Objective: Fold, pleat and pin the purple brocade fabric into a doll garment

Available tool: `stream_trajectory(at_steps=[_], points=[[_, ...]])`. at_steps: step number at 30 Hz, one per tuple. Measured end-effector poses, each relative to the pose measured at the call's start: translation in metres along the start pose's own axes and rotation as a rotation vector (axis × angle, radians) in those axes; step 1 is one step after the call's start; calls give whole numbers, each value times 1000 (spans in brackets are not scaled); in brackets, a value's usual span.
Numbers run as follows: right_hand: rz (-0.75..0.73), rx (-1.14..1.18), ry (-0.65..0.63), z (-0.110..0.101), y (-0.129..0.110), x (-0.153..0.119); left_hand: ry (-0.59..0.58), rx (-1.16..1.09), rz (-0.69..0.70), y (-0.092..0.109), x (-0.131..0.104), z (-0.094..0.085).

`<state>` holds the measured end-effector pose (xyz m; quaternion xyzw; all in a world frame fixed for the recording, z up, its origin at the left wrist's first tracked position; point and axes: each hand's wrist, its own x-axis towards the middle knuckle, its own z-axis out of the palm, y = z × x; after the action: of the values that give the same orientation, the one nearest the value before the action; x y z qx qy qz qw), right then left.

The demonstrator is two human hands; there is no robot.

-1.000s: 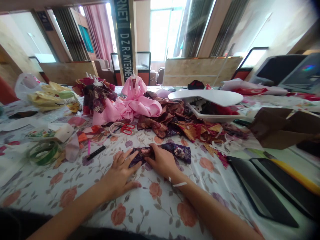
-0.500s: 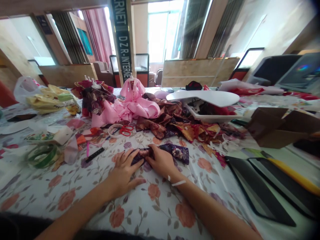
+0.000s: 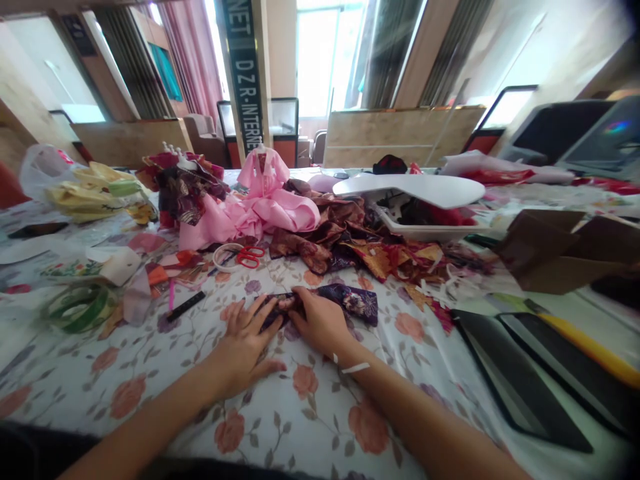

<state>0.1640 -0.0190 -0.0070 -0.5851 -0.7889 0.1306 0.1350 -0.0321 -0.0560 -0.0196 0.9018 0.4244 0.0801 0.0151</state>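
Observation:
A dark purple piece of patterned fabric [image 3: 361, 304] lies folded into a narrow strip on the flowered tablecloth [image 3: 300, 427]. My left hand [image 3: 246, 347] rests flat with fingers spread, its fingertips pressing on the strip's left end. Curled over the middle of the strip, my right hand [image 3: 319, 322] grips the fabric between thumb and fingers; the exact pinch is partly hidden. Two white strips of tape [image 3: 355, 367] stick to my right wrist. Beyond my hands lie red-handled scissors [image 3: 249, 257] and a roll of white tape [image 3: 226, 257].
A pink doll dress [image 3: 263, 180] and a heap of brown brocade fabric [image 3: 313, 243] stand behind. On the left are green tape [image 3: 80, 308] and a black strip [image 3: 186, 306]. To the right sit a cardboard box [image 3: 540, 253], dark flat cases [image 3: 520, 380] and a white tray [image 3: 430, 231].
The camera view has shifted slightly. Both hands keep nearly the same place on the fabric, and the strip has barely moved.

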Motion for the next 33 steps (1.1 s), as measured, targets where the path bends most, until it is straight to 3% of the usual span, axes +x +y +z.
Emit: stream_trajectory(at_steps=[3,11,17,25,33], points=[[-9,6,12,2,2,1,8,-3,10,-4,-4,1],[-2,45,72,8,7,2,-7,-32,21,-5,13,-2],[-29,-33,70,11,3,3,-6,-30,46,4,21,-11],[-42,-72,66,8,0,1,39,11,15,-7,-8,-8],[-47,-65,70,11,0,1,11,52,111,-8,-3,-9]])
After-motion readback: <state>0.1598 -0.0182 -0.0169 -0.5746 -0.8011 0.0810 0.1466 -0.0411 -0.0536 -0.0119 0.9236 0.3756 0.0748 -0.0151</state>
